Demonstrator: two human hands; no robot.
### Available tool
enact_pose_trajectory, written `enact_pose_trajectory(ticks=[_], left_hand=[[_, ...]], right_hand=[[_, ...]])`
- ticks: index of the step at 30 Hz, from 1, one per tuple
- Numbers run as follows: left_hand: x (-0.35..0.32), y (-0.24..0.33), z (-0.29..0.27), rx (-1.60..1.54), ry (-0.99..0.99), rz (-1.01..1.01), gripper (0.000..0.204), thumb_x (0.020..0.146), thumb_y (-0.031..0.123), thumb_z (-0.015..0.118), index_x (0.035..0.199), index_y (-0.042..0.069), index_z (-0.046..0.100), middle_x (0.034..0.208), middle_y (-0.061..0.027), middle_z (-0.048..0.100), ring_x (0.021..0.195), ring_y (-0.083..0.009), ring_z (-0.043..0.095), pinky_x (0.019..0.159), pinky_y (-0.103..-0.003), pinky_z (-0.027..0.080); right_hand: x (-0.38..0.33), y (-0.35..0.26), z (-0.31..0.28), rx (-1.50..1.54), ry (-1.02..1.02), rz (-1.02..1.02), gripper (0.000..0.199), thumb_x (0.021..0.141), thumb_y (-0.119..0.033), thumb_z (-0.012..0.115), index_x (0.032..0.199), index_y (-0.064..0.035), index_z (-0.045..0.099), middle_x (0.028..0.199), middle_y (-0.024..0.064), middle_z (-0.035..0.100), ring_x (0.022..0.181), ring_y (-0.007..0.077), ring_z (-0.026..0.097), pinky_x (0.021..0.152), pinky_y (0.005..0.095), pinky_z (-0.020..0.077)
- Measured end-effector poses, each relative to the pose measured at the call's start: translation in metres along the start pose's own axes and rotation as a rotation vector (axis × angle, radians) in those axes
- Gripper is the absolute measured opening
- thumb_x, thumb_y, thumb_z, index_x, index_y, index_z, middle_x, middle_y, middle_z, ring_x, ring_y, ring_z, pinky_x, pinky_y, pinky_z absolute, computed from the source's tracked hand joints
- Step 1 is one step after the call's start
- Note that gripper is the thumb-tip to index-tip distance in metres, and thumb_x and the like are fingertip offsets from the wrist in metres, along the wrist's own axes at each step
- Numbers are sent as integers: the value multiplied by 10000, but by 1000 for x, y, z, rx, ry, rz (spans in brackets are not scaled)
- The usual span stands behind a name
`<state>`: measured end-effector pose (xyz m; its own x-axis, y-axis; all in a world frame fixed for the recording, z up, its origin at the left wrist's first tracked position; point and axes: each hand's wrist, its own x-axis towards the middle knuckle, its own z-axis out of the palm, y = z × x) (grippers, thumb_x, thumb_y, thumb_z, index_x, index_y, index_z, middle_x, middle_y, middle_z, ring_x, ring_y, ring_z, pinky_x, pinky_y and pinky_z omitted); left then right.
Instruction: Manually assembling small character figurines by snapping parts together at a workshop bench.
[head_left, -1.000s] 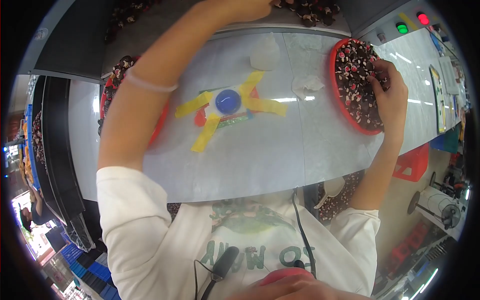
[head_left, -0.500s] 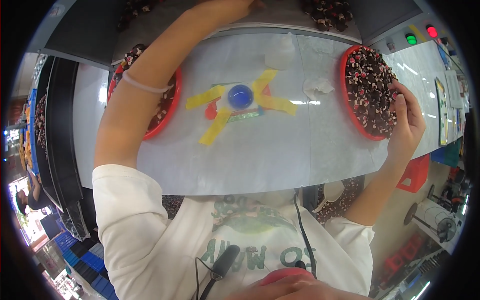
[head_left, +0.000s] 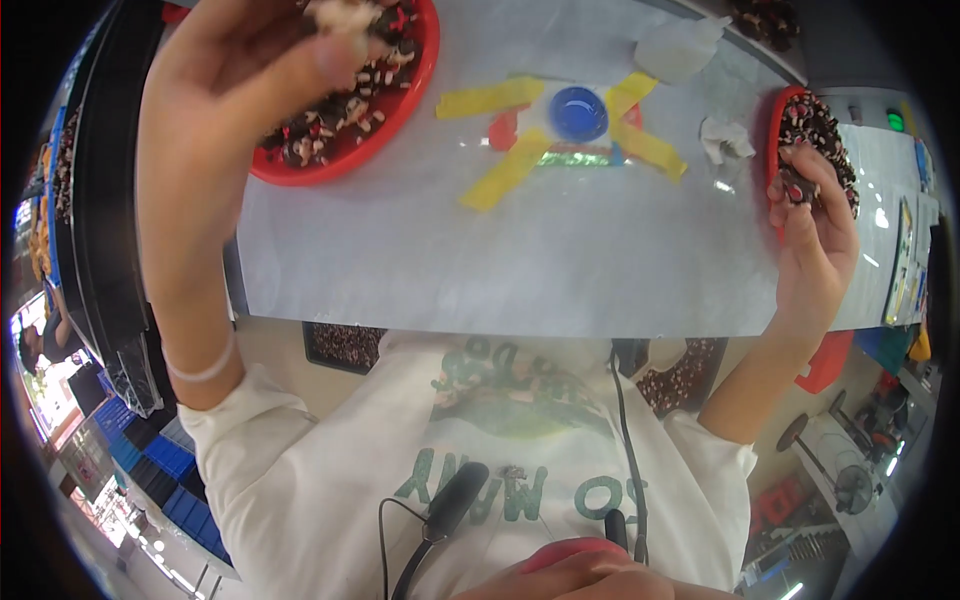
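Note:
My right hand [head_left: 815, 225] is closed at the near side of the right red basin [head_left: 775, 130]. Its thumb and fingers pinch a small dark piece with a red centre [head_left: 797, 187]. The basin is heaped with similar dark and pale pink pieces [head_left: 822, 125]. My left hand [head_left: 240, 85], blurred, is over the left red basin [head_left: 350, 165], which holds more of these dark pieces [head_left: 330, 120]. A pale smear shows by its thumb, and I cannot make out whether it is held. Between the basins a round blue dish [head_left: 578, 114] sits with yellow tape strips [head_left: 505, 170] around it.
Behind the dish lies a translucent white squeeze bottle [head_left: 680, 50], with crumpled white tissue [head_left: 727, 140] nearer the right basin. Dark trays of small pieces [head_left: 342, 345] show below the white table's [head_left: 480, 270] front edge. A green light [head_left: 895, 121] glows on the grey machine at the back right.
My left arm has drawn back from the machine's far tray to the left basin. My right hand has lifted a piece from the right basin. The whole view has shifted.

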<state>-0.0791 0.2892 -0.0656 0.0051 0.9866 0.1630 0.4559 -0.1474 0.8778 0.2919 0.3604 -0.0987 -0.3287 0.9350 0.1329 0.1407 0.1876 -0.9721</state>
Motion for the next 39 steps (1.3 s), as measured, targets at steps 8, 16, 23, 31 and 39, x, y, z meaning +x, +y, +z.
enact_pose_trajectory(ticks=[8,16,23,31,39], left_hand=[[-69,-17,96,-624,14,-101,303,705,28,700,977,-16,574,1034,-167,558,845,-193,594,754,-280,498],[-85,-19,129,-763,-55,-156,340,720,-57,656,1052,-28,589,1045,-130,567,891,-173,574,780,-272,490],[-84,-23,130,-646,-68,-85,343,742,-45,651,1075,-31,573,1074,-126,566,934,-178,572,808,-288,489],[-89,-25,134,-829,-9,-135,370,773,-42,629,1124,-69,516,1099,-138,556,945,-179,566,808,-291,477],[-92,-19,137,-905,114,-205,389,785,-10,637,1132,-81,475,1085,-173,564,913,-185,575,790,-283,488]], right_hand=[[45,8,66,-204,-325,-137,251,771,54,614,1020,76,587,998,125,609,868,144,580,775,237,462],[50,-1,107,-872,-492,-457,262,716,44,653,975,16,632,933,99,630,810,165,618,722,244,486],[49,1,106,-944,-538,-593,183,734,87,625,911,48,643,909,100,641,778,145,636,677,216,521],[52,-9,101,-924,-531,-558,193,745,82,620,933,42,642,940,111,641,819,170,633,723,226,508],[-11,-16,104,-203,-260,-243,353,796,-85,641,1068,122,552,1011,266,585,829,238,609,721,272,498]])
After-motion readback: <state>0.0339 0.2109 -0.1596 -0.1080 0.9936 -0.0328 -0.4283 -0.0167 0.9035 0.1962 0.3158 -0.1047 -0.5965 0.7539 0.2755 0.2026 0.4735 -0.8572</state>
